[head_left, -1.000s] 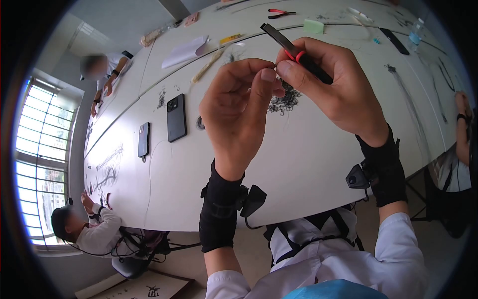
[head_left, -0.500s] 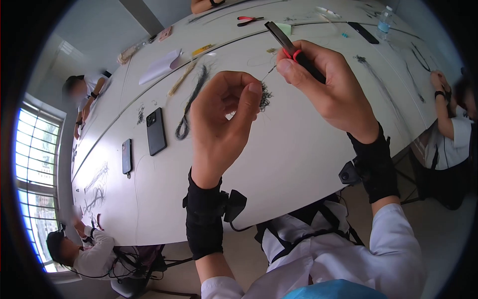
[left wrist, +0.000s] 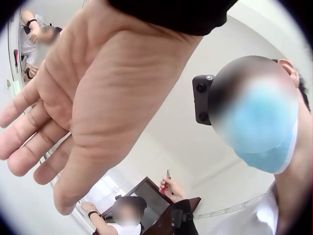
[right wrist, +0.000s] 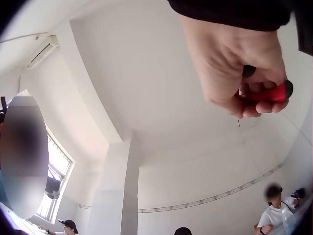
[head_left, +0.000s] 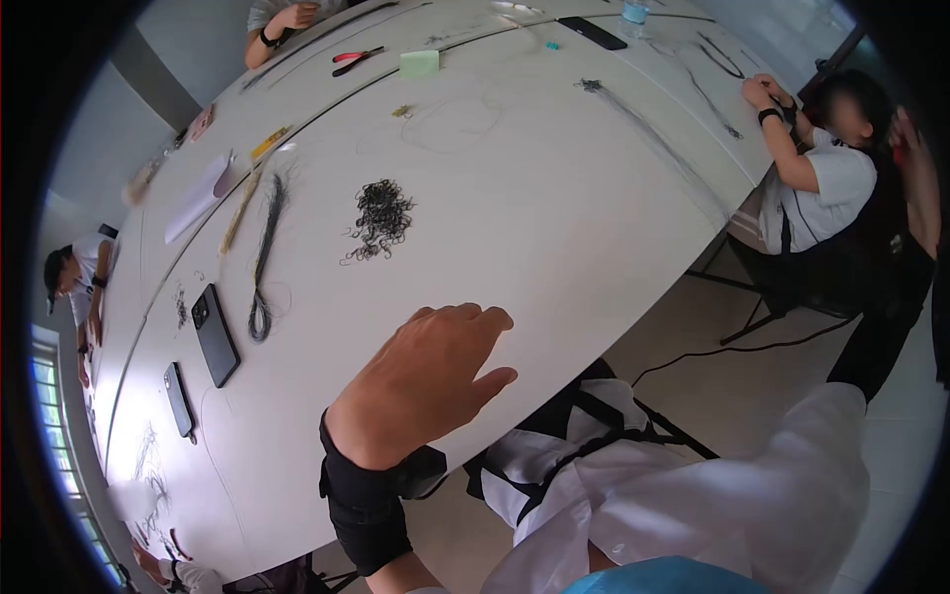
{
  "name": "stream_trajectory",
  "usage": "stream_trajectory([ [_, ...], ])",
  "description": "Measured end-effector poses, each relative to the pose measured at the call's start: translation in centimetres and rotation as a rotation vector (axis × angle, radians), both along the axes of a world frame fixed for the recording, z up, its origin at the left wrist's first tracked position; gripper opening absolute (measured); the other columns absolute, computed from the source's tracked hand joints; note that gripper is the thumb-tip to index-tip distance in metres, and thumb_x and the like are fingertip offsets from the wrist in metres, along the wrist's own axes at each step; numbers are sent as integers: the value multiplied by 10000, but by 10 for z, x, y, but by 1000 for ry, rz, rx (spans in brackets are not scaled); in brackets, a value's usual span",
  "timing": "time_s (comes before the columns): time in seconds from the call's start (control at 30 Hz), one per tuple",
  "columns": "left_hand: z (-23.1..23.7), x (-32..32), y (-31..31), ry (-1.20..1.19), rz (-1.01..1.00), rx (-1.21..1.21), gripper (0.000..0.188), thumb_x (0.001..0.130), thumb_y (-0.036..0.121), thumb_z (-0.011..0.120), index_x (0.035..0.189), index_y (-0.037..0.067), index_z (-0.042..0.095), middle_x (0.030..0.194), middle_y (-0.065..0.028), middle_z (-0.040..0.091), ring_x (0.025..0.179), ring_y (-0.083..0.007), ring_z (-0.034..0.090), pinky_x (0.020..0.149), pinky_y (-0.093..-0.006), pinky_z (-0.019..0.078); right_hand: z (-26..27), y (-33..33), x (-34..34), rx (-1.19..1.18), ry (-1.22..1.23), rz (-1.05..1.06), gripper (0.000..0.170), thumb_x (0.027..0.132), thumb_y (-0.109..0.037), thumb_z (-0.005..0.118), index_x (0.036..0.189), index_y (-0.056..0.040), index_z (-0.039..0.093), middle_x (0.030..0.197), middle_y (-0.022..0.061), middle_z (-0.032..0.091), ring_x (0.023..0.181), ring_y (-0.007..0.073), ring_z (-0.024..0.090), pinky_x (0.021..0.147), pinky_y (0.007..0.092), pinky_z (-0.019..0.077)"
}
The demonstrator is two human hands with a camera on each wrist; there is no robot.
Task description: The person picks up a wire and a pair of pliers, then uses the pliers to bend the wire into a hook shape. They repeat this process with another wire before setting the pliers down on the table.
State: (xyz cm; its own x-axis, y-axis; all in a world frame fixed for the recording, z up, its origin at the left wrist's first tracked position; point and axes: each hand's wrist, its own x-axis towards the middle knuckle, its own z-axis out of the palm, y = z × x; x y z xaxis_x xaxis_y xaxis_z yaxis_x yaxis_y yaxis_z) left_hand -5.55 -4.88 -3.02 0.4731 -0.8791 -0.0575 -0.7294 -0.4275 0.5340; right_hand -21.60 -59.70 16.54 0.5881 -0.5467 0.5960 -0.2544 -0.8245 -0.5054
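Note:
My left hand (head_left: 421, 381) hovers palm down near the table's front edge, fingers extended and holding nothing; the left wrist view shows its bare palm (left wrist: 105, 93). My right hand (head_left: 918, 188) is raised at the far right, partly dark. In the right wrist view that hand (right wrist: 234, 68) grips red-and-black pliers (right wrist: 266, 94), and a short dark wire piece (right wrist: 239, 123) hangs by its fingertips. A pile of small curled dark pieces (head_left: 381, 220) lies on the white table (head_left: 554, 228), beyond the left hand. Left of that pile is a looped bundle of dark wire (head_left: 265, 257).
Two phones (head_left: 216, 337) (head_left: 179, 399) lie at the left. Farther back are a yellow tool (head_left: 269, 142), white paper (head_left: 200, 198), other red-handled pliers (head_left: 357, 59) and a green note (head_left: 420, 63). Other people sit around the table, one (head_left: 826, 178) at the right.
My hands have separated. The left has moved down toward the table's front edge and its fingers have straightened; the right has swung far out to the right with the pliers. The head view has shifted.

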Motion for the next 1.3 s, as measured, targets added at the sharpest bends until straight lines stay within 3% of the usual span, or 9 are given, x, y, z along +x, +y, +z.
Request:
stream_trajectory([
  [0.1,16,7,5,34,97,-33,445,825,157,788,1221,46,618,874,-108,646,815,-262,636,732,-369,517,31,45,-18,46,59,106,254,976,-243,652,836,-34,613,735,13,585,628,111,510,553,259,383],
  [0.23,28,10,14,53,182,-87,466,802,109,802,1222,23,619,890,-123,659,820,-251,646,740,-355,522,42,47,16,79,521,56,287,993,-312,619,972,-26,609,796,28,573,676,110,478,624,252,385],
  [0.37,37,12,28,-16,214,-189,455,799,87,801,1212,20,622,869,-132,659,772,-266,640,723,-358,523,-45,17,118,17,590,167,523,962,-388,639,1322,-21,542,951,45,594,770,100,519,680,245,425],
  [0.43,39,13,37,-47,231,-246,473,791,76,805,1222,19,621,875,-138,665,793,-266,648,744,-360,527,-132,12,230,-262,701,378,325,901,-288,624,938,33,661,724,90,608,655,200,557,635,342,453],
  [0.5,44,12,42,-59,264,-237,481,777,49,805,1222,16,625,877,-136,668,811,-263,654,770,-354,529,-188,29,289,-321,826,256,320,852,-265,648,951,37,678,820,196,675,783,310,672,725,418,512],
  [0.73,65,12,72,-194,436,-316,458,732,-33,781,1172,4,658,856,-125,687,833,-221,684,801,-353,532,-266,57,355,-247,752,71,297,858,-214,664,1066,-10,720,1059,221,713,1013,369,685,891,429,539],
  [0.97,72,15,109,-218,676,-503,328,992,283,630,1176,15,671,822,-67,664,797,-138,643,847,-314,510,-291,46,379,-296,667,88,256,874,-224,685,1041,-36,730,1045,194,725,1001,371,691,884,448,544],
  [1.1,68,20,111,-219,749,-639,293,1009,258,602,1128,7,695,779,-71,660,784,-142,652,858,-332,513,-277,58,383,-301,608,51,248,897,-232,634,1048,-61,733,1043,188,725,1006,371,688,877,457,545],
  [1.3,59,39,110,-239,741,-725,287,1007,253,601,1089,2,713,739,-49,646,740,-121,618,794,-300,488,-254,170,370,-265,353,679,347,885,-322,656,921,24,645,707,159,618,656,276,612,666,401,491],
])
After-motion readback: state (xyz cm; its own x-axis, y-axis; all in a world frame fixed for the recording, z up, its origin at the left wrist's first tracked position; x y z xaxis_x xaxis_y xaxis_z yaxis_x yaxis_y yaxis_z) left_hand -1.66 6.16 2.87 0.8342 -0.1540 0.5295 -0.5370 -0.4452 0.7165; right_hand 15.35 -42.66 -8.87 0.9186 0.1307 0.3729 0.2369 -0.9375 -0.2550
